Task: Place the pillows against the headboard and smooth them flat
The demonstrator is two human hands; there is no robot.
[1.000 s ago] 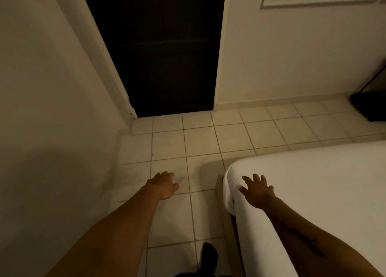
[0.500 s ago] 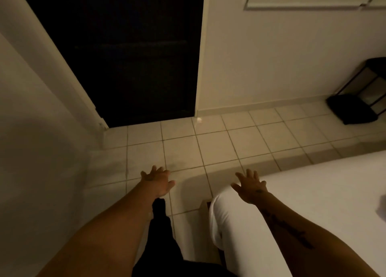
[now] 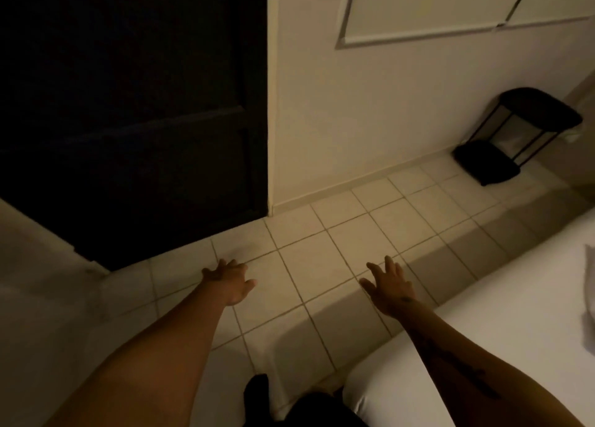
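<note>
The bed (image 3: 502, 327) with a white sheet fills the lower right. At the right edge a pale folded fabric (image 3: 590, 298) lies on it; whether it is a pillow I cannot tell. No headboard shows. My left hand (image 3: 230, 281) is stretched out over the floor tiles, fingers apart, holding nothing. My right hand (image 3: 389, 286) reaches forward over the tiles just off the bed's near corner, fingers spread and empty.
A dark open doorway (image 3: 135, 104) takes up the upper left. A black two-tier stand (image 3: 515, 137) is in the far right corner by the wall. Beige tiled floor (image 3: 338, 233) runs between bed and wall. My dark-clad foot (image 3: 257, 388) shows at the bottom.
The view has swung right and I have stepped along the bed's end. The stand has come fully into view, and the fabric on the bed now shows. Both hands stay open.
</note>
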